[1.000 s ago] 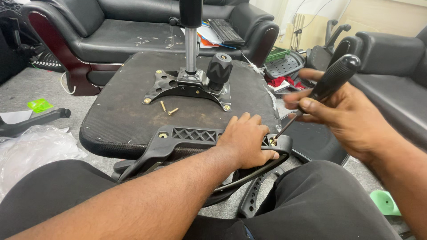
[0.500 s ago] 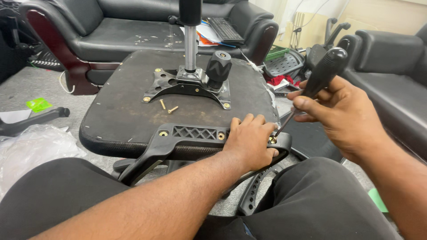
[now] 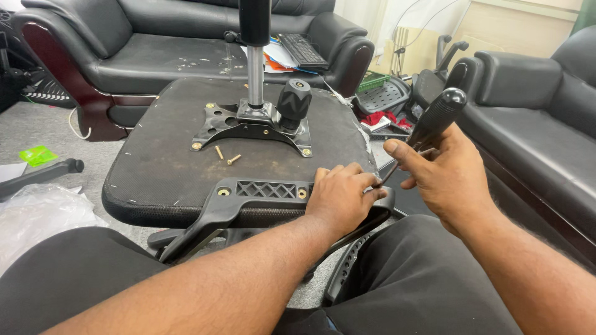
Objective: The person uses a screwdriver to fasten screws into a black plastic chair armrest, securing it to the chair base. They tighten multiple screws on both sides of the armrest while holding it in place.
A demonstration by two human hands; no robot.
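**Screwdriver angled at the bracket's right corner**

Right now my left hand (image 3: pixel 340 197) lies flat, fingers curled and holding nothing, pressing down on the right end of the black ribbed plastic armrest bracket (image 3: pixel 264 190), which sits along the near edge of the upturned black fabric-covered chair seat (image 3: pixel 167 174). My right hand (image 3: pixel 444 177) is closed around the black rounded handle of the long screwdriver (image 3: pixel 434 121). Its long axis runs on a slant: handle up and away to the right of the bracket, thin shaft coming down and leftward to a tip just beside my left fingertips (image 3: pixel 366 180), at the bracket's right corner. I cannot tell whether the tip actually sits in a screw, since my fingers cover that spot. The left hand is the nearer one to the bracket; the right hangs apart from it, above my lap. Beyond the bracket, two loose brass screws (image 3: pixel 225 156) lie on the seat, just in front of the black metal tilt plate (image 3: pixel 251 127) with its knob and upright steel column.
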